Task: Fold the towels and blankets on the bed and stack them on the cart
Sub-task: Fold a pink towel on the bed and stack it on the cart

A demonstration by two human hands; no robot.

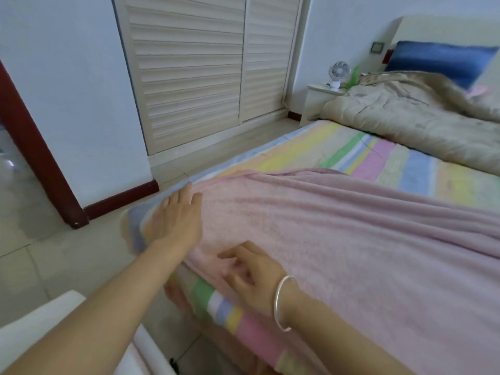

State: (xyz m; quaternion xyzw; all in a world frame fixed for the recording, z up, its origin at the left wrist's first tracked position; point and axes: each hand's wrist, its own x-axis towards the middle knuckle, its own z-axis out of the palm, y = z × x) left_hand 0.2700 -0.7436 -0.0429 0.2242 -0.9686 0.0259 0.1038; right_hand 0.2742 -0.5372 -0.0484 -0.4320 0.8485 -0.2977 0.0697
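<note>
From my station the bed (416, 171) fills most of the view. Its pastel striped sheet runs from the near corner up toward the headboard at the far right. The pink blanket (338, 239), the piece I am working on, lies spread over the near end of the bed. It runs from the near corner along the near edge and out past the right side of my picture, with long creases across it and 1 rounded fold facing the far end. A beige quilt (405, 115) is bunched at the head end, well apart from the pink blanket, with bare striped sheet between them. Beyond the bed's far side edge stand cream louvred doors (189, 71). A blue pillow (438, 58) leans at the headboard behind the quilt.

I have 2 grips in view, both bare hands. The left grip (176, 217) lies flat at the near corner of the bed, palm down and fingers straight. It presses on the blanket's border where that meets the sheet, and it holds nothing. The right grip (251, 274) sits on the blanket at the near edge, just beside the left one. Its fingers (238, 253) are bent and blurred, tips against the cloth. I cannot tell whether they pinch the cloth or only touch it.

A white nightstand (316, 101) stands by the far corner with a small white fan (338, 70) on top. A silver bracelet (281, 301) circles the right wrist.
</note>
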